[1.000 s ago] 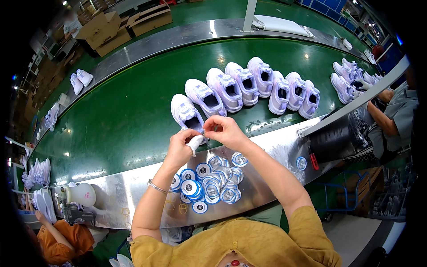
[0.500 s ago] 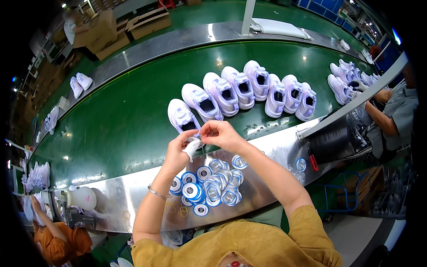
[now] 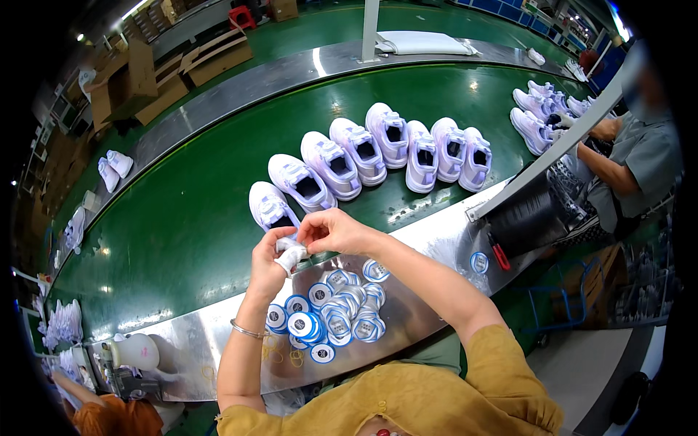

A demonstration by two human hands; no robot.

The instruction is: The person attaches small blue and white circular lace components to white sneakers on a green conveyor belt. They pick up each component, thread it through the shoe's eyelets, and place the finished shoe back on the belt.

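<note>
Pinched in the left grip (image 3: 267, 263) is a crumpled white wad (image 3: 291, 257), and its right end is pinched by the fingertips of the right grip (image 3: 340, 231). The wad is held just on the near side of a white shoe (image 3: 267, 203). Round blue-rimmed discs (image 3: 337, 311) are heaped on the worktop's metal edge (image 3: 190, 327); beyond, more shoes (image 3: 358, 151) are lined up.

8 shoes (image 3: 372, 173) (middle row only), 1 bracelet (image 3: 247, 331) and 2 foreground hands (image 3: 338, 231) show.

A crumpled white wad (image 3: 291, 257) sits bunched between the fingers (image 3: 313, 231).
</note>
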